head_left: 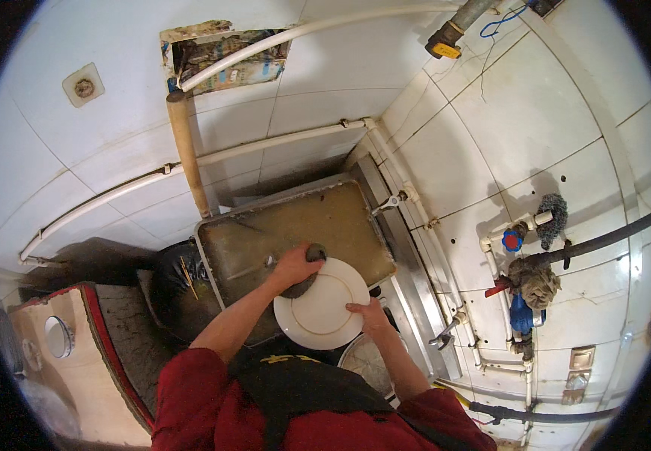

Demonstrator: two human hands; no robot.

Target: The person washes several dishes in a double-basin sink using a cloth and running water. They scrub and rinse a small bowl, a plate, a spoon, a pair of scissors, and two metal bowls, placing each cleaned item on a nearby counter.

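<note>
A round white plate (325, 307) is held over the near edge of a rectangular basin (291, 225) of murky brownish water. My right hand (373, 318) grips the plate's right rim, thumb on its face. At the plate's upper left, my left hand (296, 265) holds a dark scouring pad (303, 286) against the rim; part of the pad is hidden by the fingers. Below the plate, at right, a round metal pan or lid (367, 361) is partly covered by my right forearm.
Left of the basin stands a bin with a black bag (181, 273). A wooden board (66, 361) carries a small white bowl (59, 336). A wooden pole (187, 152) leans at the wall. Taps (390, 204) and pipes (494, 253) line the right wall.
</note>
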